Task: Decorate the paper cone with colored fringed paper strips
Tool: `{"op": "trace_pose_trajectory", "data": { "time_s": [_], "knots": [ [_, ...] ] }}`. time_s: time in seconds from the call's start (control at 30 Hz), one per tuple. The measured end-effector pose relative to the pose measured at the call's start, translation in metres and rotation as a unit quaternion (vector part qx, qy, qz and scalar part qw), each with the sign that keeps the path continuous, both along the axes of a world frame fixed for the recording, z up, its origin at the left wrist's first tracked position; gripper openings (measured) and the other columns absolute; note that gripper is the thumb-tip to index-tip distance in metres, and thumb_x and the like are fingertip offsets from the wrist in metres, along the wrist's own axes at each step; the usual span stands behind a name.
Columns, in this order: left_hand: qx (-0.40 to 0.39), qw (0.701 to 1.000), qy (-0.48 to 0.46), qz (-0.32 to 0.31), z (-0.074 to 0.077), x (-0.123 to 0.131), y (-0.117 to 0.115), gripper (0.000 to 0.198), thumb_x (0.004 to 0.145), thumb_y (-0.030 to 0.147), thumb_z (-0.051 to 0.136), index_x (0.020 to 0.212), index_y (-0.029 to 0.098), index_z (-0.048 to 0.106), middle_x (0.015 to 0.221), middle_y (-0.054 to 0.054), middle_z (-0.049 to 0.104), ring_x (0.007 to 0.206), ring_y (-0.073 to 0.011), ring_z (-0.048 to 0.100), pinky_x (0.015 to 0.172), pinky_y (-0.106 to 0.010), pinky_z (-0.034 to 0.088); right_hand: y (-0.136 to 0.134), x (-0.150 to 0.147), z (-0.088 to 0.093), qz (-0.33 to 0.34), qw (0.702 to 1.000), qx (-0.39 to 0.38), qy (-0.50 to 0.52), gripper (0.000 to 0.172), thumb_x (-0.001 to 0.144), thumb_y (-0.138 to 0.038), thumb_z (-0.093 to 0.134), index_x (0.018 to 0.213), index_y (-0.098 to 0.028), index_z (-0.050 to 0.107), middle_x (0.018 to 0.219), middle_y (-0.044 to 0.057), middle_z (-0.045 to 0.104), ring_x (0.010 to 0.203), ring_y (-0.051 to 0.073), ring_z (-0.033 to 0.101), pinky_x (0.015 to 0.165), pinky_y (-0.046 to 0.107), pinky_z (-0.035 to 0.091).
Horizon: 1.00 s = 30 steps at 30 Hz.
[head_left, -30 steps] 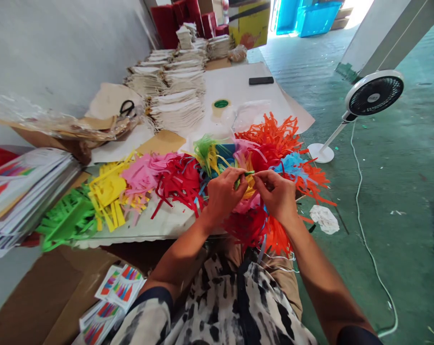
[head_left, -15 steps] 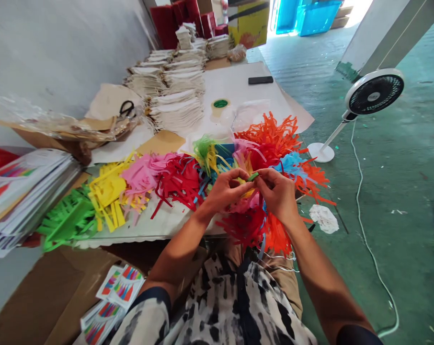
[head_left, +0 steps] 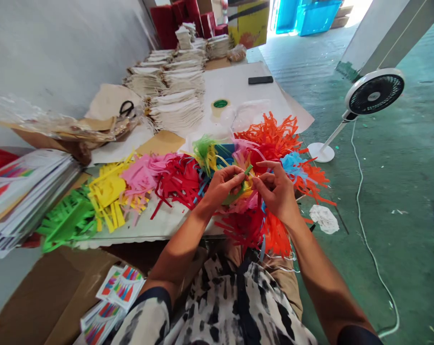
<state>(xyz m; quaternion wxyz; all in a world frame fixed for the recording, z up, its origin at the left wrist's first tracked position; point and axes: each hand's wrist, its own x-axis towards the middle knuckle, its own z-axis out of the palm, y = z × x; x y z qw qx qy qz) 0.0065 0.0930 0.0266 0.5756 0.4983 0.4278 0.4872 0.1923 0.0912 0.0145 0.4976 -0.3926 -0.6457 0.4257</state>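
Observation:
My left hand (head_left: pixel 224 184) pinches a thin green paper strip (head_left: pixel 240 184), which curves down past its fingers. My right hand (head_left: pixel 276 189) is close beside the strip, with its fingers curled apart and nothing visible in them. Both hands hover over a heap of fringed paper in orange (head_left: pixel 270 134), red (head_left: pixel 177 184), pink (head_left: pixel 138 175), yellow (head_left: pixel 107 191) and green (head_left: pixel 68 220). The heap lies along the table (head_left: pixel 155 225) and hides much of its surface.
Stacks of cream sheets (head_left: pixel 177 110), a tape roll (head_left: pixel 220 106), scissors (head_left: pixel 127 109) and a black phone (head_left: pixel 260 80) lie farther along the table. Printed sheets (head_left: pixel 23 191) stand at left. A stand fan (head_left: pixel 375 93) and cable (head_left: pixel 364 235) are on the green floor at right.
The green strip now shows longer and curves down from my left hand. My right hand has come off it and its fingers have spread apart.

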Motion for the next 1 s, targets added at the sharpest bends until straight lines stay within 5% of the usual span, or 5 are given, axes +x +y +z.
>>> {"op": "trace_pose_trajectory", "data": {
  "time_s": [0.37,0.73,1.0],
  "knots": [
    [0.043,0.998,0.039,0.006,-0.004,0.003,0.000,0.040,0.091,0.054,0.075,0.080,0.016,0.068,0.057,0.004,0.054,0.050,-0.0062,0.044,0.051,-0.021,0.032,0.001,0.002,0.001,0.027,1.000,-0.001,-0.008,0.039,0.099,-0.040,0.069,0.132,-0.025,0.055,0.079,-0.004,0.071,0.060,0.012,0.061,0.055,0.026,0.042],
    [0.077,0.996,0.052,0.005,-0.004,0.006,0.000,0.037,0.088,0.053,0.080,0.095,0.019,0.066,0.069,0.003,0.065,0.050,-0.0058,0.049,0.049,-0.019,0.037,0.000,0.007,-0.001,0.036,0.999,0.001,-0.005,0.038,0.098,-0.037,0.070,0.132,-0.027,0.054,0.081,-0.003,0.070,0.059,0.011,0.055,0.054,0.026,0.038],
    [0.242,0.928,0.268,0.087,-0.003,0.015,-0.009,0.025,0.105,0.046,0.057,0.105,0.022,0.064,0.068,0.006,0.062,0.054,-0.0069,0.051,0.055,-0.020,0.037,-0.003,0.005,0.006,-0.005,1.000,-0.001,-0.027,0.025,0.094,-0.046,0.075,0.105,-0.023,0.072,0.091,-0.001,0.065,0.049,0.005,0.042,0.044,0.025,0.028]
  ]
}}
